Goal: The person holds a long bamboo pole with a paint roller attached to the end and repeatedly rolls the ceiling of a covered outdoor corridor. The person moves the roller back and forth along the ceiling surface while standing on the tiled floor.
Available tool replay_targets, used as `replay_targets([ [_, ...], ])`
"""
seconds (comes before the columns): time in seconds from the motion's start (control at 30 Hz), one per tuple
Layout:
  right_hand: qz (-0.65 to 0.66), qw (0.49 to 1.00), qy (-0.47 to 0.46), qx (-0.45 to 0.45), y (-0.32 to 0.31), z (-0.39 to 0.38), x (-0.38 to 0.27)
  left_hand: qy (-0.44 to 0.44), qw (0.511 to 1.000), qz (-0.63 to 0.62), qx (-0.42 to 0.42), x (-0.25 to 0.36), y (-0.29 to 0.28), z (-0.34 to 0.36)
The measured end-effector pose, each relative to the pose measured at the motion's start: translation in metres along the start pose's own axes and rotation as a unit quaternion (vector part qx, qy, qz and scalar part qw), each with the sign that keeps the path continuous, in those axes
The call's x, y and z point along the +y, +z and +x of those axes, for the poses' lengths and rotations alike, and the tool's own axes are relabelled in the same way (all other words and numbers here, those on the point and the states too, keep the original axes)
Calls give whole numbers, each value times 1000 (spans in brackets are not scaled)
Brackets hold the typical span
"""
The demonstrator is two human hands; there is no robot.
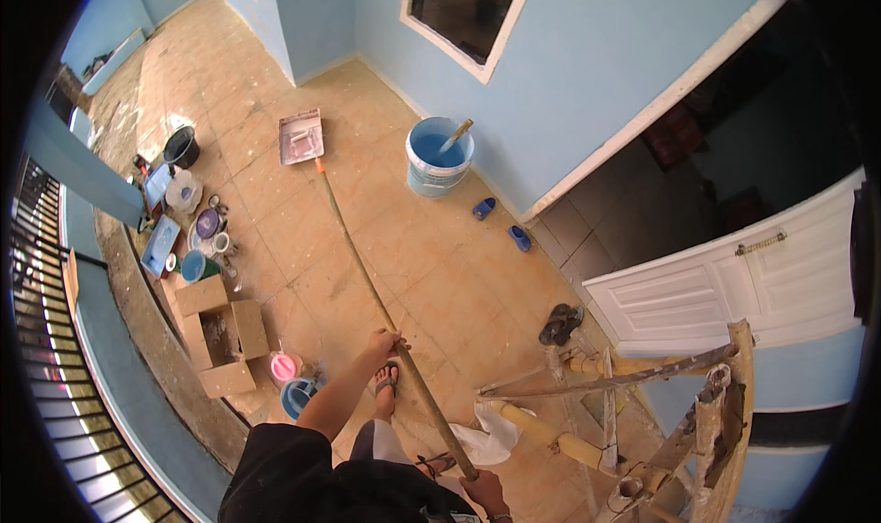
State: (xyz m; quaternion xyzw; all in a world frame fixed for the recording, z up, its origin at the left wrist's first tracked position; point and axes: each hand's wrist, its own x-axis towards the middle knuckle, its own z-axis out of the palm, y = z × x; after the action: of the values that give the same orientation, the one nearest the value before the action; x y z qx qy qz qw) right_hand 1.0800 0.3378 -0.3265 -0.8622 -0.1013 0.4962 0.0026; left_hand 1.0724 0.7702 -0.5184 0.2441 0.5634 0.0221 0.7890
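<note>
A long wooden pole (353,247) runs diagonally across my view, gripped by my left hand (384,343) partway along and by my right hand (485,488) near its lower end. Its far orange end (320,165) meets a pinkish paint tray (299,122), where a pale roller (301,138) shows. A bucket (431,179) of light blue paint stands right of the tray, with a brush handle (463,130) sticking out.
Cardboard box (248,326), tubs, cans and pails (193,266) line the left beside railings (41,321). Sandals (520,238) sit by an open doorway with a white door (679,298). Bamboo scaffold pieces (560,444) stand at lower right. Blue walls (596,83) border the tiled floor.
</note>
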Motion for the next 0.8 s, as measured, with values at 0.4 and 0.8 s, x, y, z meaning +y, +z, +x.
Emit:
replay_targets([
  [0.4, -49, 991, 73, -101, 61, -33, 218, -58, 972, 121, -193, -113, 33, -123],
  [0.8, 291, 925, -211, 125, -18, -4, 138, 340, 898, 204, -193, -74, 175, -333],
])
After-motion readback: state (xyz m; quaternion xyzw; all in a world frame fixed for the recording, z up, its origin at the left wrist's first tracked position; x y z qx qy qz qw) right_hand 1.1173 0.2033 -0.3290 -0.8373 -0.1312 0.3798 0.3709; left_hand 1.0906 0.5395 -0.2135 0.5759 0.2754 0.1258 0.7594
